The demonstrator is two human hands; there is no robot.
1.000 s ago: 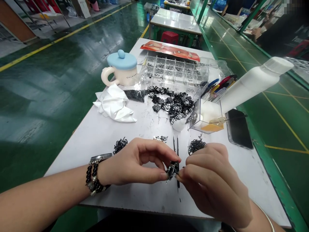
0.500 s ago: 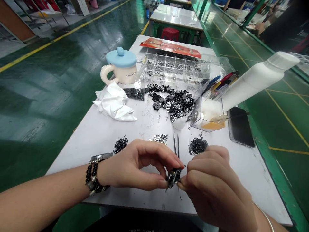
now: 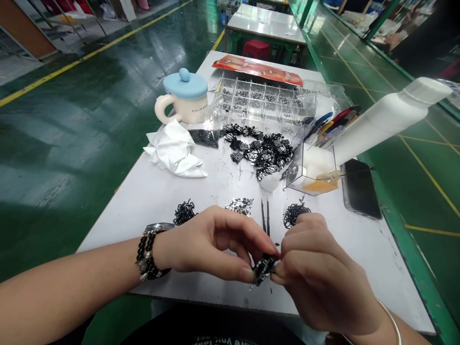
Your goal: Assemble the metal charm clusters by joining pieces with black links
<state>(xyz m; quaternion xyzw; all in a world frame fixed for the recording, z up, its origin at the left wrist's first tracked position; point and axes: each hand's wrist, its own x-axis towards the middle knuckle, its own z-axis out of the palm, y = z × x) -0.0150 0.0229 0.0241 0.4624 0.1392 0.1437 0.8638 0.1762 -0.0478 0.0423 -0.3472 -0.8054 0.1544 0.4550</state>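
Near the front edge of the table, my left hand (image 3: 215, 244) pinches a small black part with metal bits (image 3: 264, 268) between thumb and fingers. Closed against the part's right side is my right hand (image 3: 323, 273); its fingertips hold a tiny dark piece, too small to name. Just beyond the part lie dark tweezers (image 3: 265, 215). Past my hands are a heap of small black curved pieces (image 3: 184, 212), some small silvery pieces (image 3: 240, 206) and a second black heap (image 3: 296, 214). Farther back spreads a large pile of black parts with metal (image 3: 266, 153).
A lidded mug (image 3: 185, 100) and crumpled white cloth (image 3: 174, 151) stand back left. Behind the pile is a clear compartment box (image 3: 257, 98). To the right are a clear pen holder (image 3: 312, 172), a white bottle (image 3: 388, 120) and a phone (image 3: 362, 188).
The whole view has shifted slightly. Both hands keep hold at the black part, which appears a little lower and farther right in the picture.
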